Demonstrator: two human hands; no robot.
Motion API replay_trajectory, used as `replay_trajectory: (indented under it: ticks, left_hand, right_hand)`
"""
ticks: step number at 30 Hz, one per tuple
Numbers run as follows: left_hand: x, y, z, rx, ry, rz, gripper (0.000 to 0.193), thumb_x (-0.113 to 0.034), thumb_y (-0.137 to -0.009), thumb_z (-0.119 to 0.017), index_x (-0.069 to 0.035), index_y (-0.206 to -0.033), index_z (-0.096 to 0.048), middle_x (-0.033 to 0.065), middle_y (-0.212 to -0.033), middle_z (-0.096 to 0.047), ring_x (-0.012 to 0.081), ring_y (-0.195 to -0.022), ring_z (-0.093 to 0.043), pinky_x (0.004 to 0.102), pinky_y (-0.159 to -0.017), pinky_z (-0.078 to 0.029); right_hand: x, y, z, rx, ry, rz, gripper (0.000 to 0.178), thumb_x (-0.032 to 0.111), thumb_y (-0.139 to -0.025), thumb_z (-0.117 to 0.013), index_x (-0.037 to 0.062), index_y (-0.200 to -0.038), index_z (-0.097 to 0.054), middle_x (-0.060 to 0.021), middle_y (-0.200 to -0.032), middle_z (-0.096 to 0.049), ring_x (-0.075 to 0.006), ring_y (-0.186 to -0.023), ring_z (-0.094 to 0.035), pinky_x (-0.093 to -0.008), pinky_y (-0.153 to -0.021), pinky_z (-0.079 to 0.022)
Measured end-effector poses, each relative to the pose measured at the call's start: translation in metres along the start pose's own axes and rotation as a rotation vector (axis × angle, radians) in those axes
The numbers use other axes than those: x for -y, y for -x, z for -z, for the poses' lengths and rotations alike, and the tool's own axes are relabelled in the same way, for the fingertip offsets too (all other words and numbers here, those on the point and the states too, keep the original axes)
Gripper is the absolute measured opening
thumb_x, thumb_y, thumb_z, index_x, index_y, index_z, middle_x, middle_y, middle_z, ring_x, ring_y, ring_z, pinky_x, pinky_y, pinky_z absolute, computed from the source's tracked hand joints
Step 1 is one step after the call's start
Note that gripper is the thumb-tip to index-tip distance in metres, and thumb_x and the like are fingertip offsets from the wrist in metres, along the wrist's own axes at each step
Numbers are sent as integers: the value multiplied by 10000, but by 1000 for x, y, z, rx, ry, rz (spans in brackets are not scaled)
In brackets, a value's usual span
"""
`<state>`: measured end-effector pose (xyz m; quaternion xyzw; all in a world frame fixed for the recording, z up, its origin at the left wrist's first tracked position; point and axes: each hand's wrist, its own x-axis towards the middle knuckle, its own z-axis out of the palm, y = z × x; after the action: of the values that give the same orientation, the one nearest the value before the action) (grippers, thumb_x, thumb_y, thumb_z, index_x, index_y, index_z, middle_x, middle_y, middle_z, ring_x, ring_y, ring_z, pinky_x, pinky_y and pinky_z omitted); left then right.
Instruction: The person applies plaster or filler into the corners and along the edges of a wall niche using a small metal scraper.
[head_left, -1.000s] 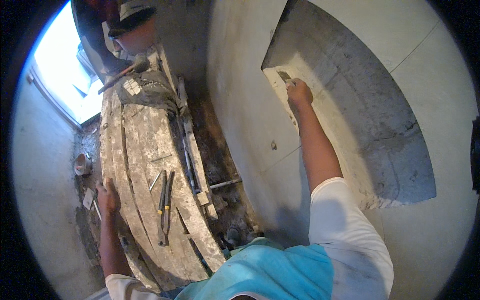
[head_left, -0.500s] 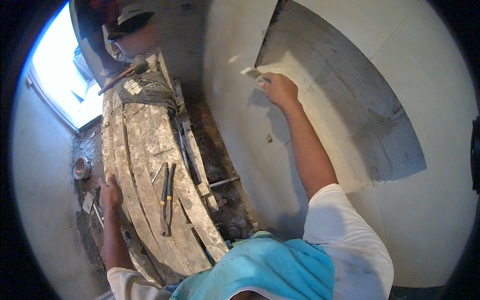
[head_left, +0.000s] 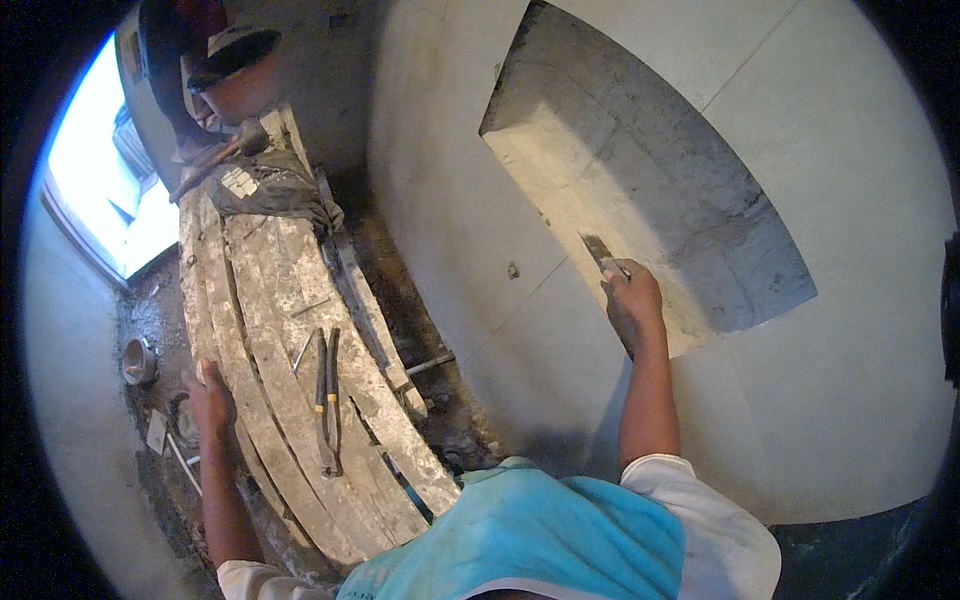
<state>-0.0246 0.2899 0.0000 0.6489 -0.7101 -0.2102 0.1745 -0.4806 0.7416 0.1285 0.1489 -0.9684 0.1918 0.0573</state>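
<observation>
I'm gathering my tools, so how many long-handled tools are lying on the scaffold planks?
2: both long-handled tools lie side by side mid-plank, right of the left hand. The right hand holds a putty knife against the wall. Others may be hidden.

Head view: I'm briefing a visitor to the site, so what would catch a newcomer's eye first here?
The rough grey recess cut into the pale wall, upper right, where the right hand presses a scraper blade to its lower edge. Then the plaster-crusted planks on the left, the left hand resting on them, pliers lying nearby.
</observation>
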Motion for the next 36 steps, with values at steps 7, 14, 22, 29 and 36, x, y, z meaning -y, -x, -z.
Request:
replay_trajectory:
  ticks: [7, 14, 22, 29, 36]
  left_hand:
    - [1, 1, -3, -24, 13, -23, 867, -617, -845, -317, 92, -1326, -190, 362, -1211, -410, 455, -1143, -416, 428, -947, -335]
    - [11, -5, -6, -52, 44, -65, 866, -602, -849, -335, 99, -1331, -173, 362, -1222, -399, 447, -1151, -414, 415, -959, -329]
    - [5, -2, 2, 6, 8, 5, 879, -597, -844, -359, 107, -1331, -160, 352, -1246, -383, 426, -1170, -406, 403, -967, -322]
    - [7, -5, 0, 26, 27, -2, 909, -627, -826, -359, 104, -1332, -165, 336, -1249, -394, 420, -1157, -423, 401, -961, -327]
    - [3, -2, -1, -23, 21, -6, 911, -622, -824, -375, 115, -1323, -180, 336, -1241, -404, 421, -1162, -417, 402, -965, -324]
  right_hand:
    - [23, -47, -30, 43, -71, 52, 321, 266, -766, -610, 85, -1032, -613, -185, -980, -613, -319, -915, -588, -398, -781, -443]
    - [57, -119, -64, 100, -75, 97, 340, 279, -749, -633, 88, -1029, -621, -178, -999, -616, -322, -936, -588, -388, -794, -448]
    - [78, -155, -66, 190, -156, 138, 333, 295, -751, -622, 80, -1006, -630, -168, -938, -638, -303, -887, -606, -377, -767, -455]
    - [91, -134, -75, 101, -275, 139, 304, 298, -785, -570, 80, -992, -621, -182, -941, -626, -341, -892, -588, -401, -769, -443]
    - [94, -137, -76, 92, -183, 159, 276, 280, -807, -544, 71, -980, -594, -189, -939, -616, -350, -917, -574, -423, -761, -435]
